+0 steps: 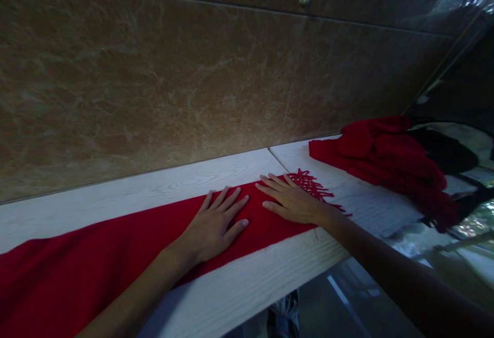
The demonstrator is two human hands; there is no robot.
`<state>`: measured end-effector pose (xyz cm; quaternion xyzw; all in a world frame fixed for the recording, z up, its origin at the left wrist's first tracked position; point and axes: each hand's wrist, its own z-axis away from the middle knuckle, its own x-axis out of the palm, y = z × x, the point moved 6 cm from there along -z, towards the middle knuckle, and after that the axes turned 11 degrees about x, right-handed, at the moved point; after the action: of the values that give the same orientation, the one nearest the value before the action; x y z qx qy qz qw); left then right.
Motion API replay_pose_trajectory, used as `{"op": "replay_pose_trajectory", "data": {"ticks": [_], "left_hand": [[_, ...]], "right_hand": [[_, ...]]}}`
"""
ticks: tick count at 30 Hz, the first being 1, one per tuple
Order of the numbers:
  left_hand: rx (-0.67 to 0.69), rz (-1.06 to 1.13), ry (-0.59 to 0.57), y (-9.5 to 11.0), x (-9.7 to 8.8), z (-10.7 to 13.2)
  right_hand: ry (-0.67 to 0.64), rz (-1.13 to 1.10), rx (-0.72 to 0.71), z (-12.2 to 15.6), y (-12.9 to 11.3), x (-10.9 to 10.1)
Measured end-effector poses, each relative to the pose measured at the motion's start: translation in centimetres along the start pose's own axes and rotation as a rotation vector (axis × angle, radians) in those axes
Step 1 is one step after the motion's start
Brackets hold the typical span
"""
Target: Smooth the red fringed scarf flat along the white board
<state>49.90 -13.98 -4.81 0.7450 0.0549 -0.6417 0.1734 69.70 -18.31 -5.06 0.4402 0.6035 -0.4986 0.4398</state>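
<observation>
a flattening step is apparently being performed. the red scarf is lying lengthwise along the white ledge, its fringe extending beyond the right hand. the left hand is resting palm-down on the scarf, fingers spread wide; the right is lying flat nearer the fringe, fingers slightly parted. neither is gripping. the next move is probably calling for light, even palm pressure.

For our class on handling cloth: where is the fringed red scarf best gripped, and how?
The red scarf is probably best pinched at its near edge, between left hand and right hand, from the person's side: it lies flat on the white board, with that edge uncovered.
</observation>
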Motion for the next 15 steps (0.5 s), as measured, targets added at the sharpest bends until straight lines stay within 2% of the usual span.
{"op": "replay_pose_trajectory", "data": {"ticks": [4, 7, 9, 11, 13, 15], "left_hand": [[-0.11, -0.036, 0.002, -1.6, -0.1, 0.1], [-0.136, -0.06, 0.009, -1.3, -0.5, -0.2], [-0.101, -0.086, 0.081, 0.1, -1.4, -0.4], [-0.019, -0.049, 0.154, 2.4, -2.1, -0.6], [0.07, 0.046, 0.164, 4.6, -2.1, -0.8], [0.125, 0.117, 0.135, 6.1, -1.5, -1.1]], "right_hand": [[0.032, 0.047, 0.087, -1.2, 1.5, 0.1], [0.048, 0.062, 0.166, -1.2, 2.0, -0.6], [0.117, 0.033, 0.142, 0.0, 1.6, -1.8], [0.21, -0.05, 0.046, 2.3, 1.0, -3.3], [0.261, -0.147, -0.052, 5.3, 0.9, -4.4], [0.271, -0.191, -0.09, 8.2, 1.6, -4.9]]}}
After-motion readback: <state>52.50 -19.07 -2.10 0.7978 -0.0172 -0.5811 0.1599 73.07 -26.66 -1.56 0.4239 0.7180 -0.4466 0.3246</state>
